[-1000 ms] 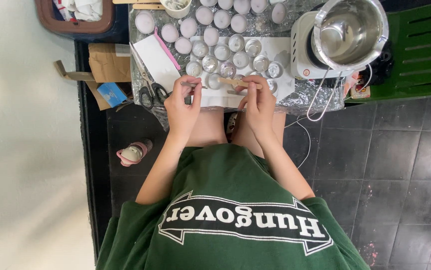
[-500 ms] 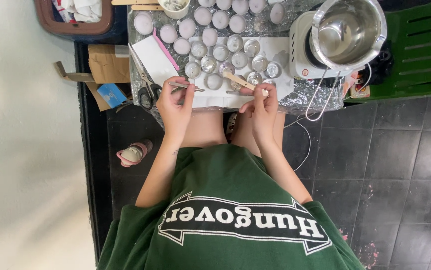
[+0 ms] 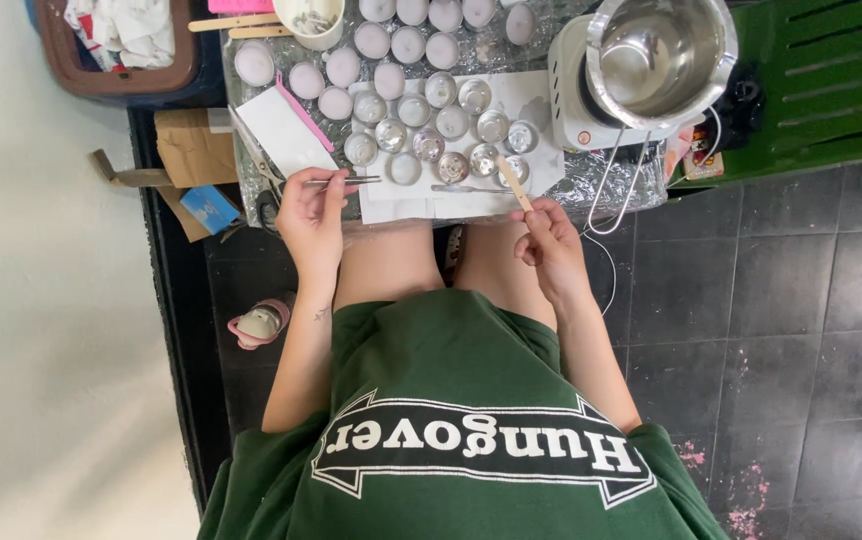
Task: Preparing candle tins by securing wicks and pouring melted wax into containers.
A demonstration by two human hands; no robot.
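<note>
My left hand [image 3: 311, 215] pinches thin metal tweezers [image 3: 343, 181] that point right, over the near left edge of the foil-covered table [image 3: 591, 185]. A flat wooden stick [image 3: 514, 183] is gripped in my right hand [image 3: 551, 240], its tip slanting up toward the small round metal cups [image 3: 454, 165]. Several empty cups stand in rows on white paper [image 3: 421, 203]. Behind them sit several cups filled with white wax [image 3: 336, 102]. Both hands hover at the table's near edge, above my knees.
A steel pot [image 3: 661, 50] sits on a white electric hob [image 3: 576, 95] at the right. Scissors [image 3: 261, 175], a white card [image 3: 281, 130] and a pink stick [image 3: 301, 112] lie left. A brown basket [image 3: 116, 80], cardboard [image 3: 191, 150] and a green bench [image 3: 821, 90] surround the table.
Both hands have drawn back from the cups and moved apart. The left now holds the tweezers out to the left; the right has lifted the wooden stick off the paper.
</note>
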